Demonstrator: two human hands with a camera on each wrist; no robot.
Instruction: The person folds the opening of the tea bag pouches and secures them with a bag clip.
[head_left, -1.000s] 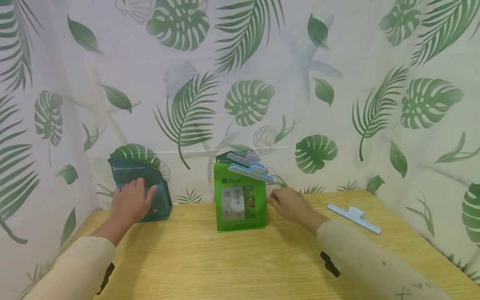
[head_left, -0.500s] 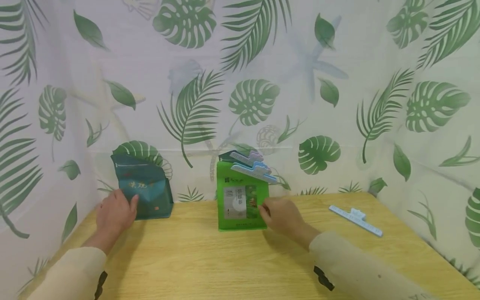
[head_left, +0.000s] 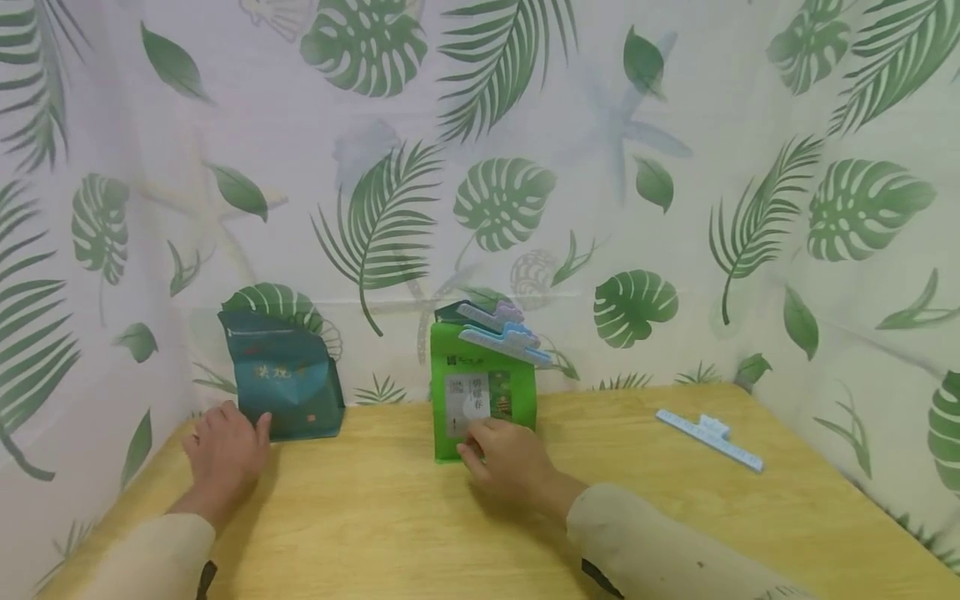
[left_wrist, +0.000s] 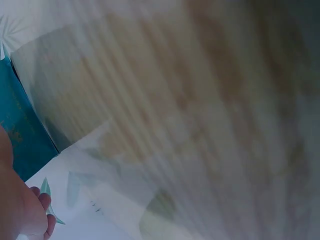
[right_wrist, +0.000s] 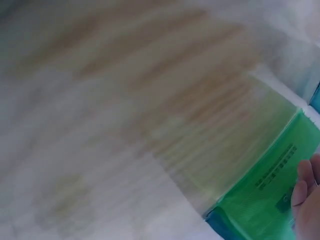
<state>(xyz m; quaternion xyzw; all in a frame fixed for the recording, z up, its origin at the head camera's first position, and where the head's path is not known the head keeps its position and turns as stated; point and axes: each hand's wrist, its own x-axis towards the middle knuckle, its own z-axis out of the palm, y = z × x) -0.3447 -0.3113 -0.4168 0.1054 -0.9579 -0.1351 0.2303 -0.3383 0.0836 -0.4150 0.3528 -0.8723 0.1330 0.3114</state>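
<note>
A dark teal pouch [head_left: 288, 383] stands upright at the back left of the table, its top unclipped. My left hand [head_left: 228, 454] is by its lower left corner, fingers loosely bent; whether they touch it I cannot tell. At the middle stands a bright green tea bag [head_left: 483, 358] with a pale label and a blue sealing clip [head_left: 504, 343] slanting across its top. Behind it shows a dark bag top [head_left: 450, 313] with a lilac clip [head_left: 491, 317]. My right hand [head_left: 513, 467] is before the green bag's lower front, fingers loosely curled, nothing visible in them; contact is unclear.
A pale blue clip [head_left: 708, 439] lies loose on the right part of the wooden table [head_left: 420, 533]. A leaf-printed cloth [head_left: 555, 108] hangs behind and along both sides. Both wrist views are mostly filled by blurred table grain.
My left hand has come down and left off the teal pouch's front. The right hand has moved left from the green bag's right edge to across its lower front. Bags and clips have stayed put.
</note>
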